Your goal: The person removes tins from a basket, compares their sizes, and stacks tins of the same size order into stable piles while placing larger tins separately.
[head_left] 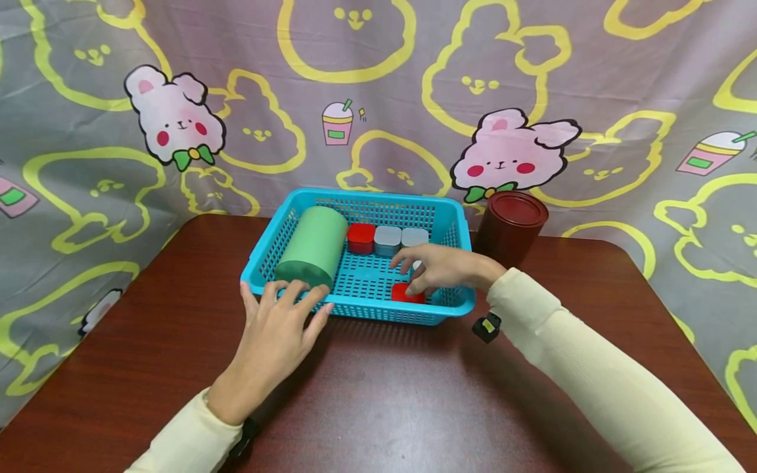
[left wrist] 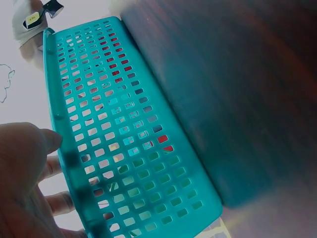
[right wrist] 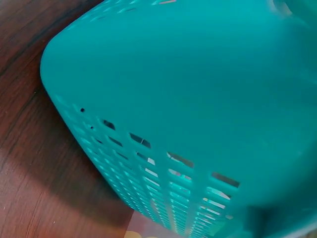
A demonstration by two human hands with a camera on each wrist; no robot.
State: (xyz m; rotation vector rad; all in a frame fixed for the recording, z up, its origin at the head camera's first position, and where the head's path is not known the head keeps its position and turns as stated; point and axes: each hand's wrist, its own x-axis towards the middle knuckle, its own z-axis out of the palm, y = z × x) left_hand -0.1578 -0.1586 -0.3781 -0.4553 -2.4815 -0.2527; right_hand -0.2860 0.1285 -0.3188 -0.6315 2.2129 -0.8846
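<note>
A blue perforated plastic basket [head_left: 367, 310] stands on the table. My left hand [head_left: 275, 332] holds its near rim at the left, fingers over the edge and thumb at the rim; the left wrist view shows this hand [left wrist: 22, 178] along the rim. Inside lies a light green cylinder [head_left: 316, 240] on its side. A red rounded box [head_left: 361, 238] and two greyish ones [head_left: 388, 240] stand in a row at the back. My right hand [head_left: 443, 268] is inside the basket, fingers spread above another red box [head_left: 405, 293], partly hiding it and a whitish item [head_left: 416, 265].
A dark red lidded can [head_left: 511, 226] stands just right of the basket, near the right forearm. The brown table [head_left: 378, 394] meets a patterned cloth [head_left: 378, 98] at the back. In the right wrist view the basket's wall [right wrist: 148, 74] blocks sight of the right hand's fingers.
</note>
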